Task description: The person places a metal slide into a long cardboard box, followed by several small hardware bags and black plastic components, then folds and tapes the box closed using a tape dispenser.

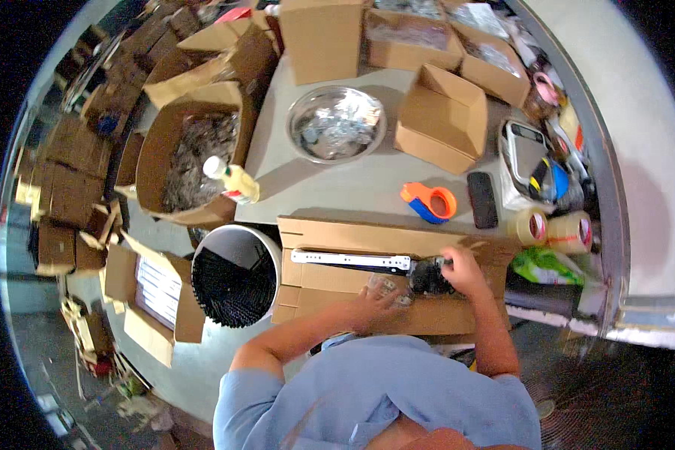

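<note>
A flattened cardboard box (337,293) lies in front of me on the table. Across it runs a white metal rail with holes (350,259), like a drawer slide, with a dark strip along its lower edge. At the rail's right end sits a dark object (427,277), its kind blurred. My right hand (465,273) is closed at that object's right side, around a small dark piece that I cannot make out. Fingers stretched, my left hand (375,304) rests on a clear plastic packet (386,286) just below the rail.
Left of the cardboard stands a white bin of black rods (236,277). Beyond are a bottle (236,182), a metal bowl of small packets (336,124) and an open carton (442,118). An orange tape dispenser (431,202), a phone (482,200) and tape rolls (531,226) lie right.
</note>
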### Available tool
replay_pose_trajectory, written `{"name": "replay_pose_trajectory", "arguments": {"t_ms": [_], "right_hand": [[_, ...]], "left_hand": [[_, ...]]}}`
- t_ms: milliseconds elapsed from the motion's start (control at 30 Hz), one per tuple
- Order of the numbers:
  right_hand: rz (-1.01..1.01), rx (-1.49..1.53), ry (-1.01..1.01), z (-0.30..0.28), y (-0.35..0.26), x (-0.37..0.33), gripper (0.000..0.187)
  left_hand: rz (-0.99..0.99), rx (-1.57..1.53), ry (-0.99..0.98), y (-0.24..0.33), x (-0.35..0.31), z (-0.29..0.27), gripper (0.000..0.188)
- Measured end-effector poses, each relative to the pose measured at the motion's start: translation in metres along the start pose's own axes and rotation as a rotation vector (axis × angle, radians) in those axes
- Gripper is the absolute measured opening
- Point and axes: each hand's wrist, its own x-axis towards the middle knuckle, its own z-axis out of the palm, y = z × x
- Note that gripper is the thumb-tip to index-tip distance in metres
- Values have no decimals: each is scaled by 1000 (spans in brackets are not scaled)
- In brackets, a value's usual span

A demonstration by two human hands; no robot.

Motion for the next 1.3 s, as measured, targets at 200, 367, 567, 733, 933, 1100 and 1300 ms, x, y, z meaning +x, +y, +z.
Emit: {"name": "replay_pose_trajectory", "arguments": {"t_ms": [200, 367, 567, 733, 933, 1100, 1300], "right_hand": [[334, 1585, -298, 26, -103, 191, 42], [523, 1883, -280, 64, -134, 289, 42], [375, 1902, -169, 75, -112, 274, 32], [345, 1693, -180, 21, -109, 151, 34], [337, 1237, -82, 31, -67, 51, 33], [40, 678, -23, 62, -69, 17, 32], [-115, 596, 87, 45, -96, -2, 67]], "left_hand": [[8, -145, 184, -6, 19, 1, 72], [-158, -262, 321, -9, 30, 3, 68], [-141, -329, 217, -17, 23, -10, 44], [-255, -414, 201, -3, 12, -15, 29], [-85, -78, 466, 12, -5, -10, 20], [27, 122, 699, 12, 3, 26, 21], [-26, 136, 630, 14, 0, 28, 19]]}}
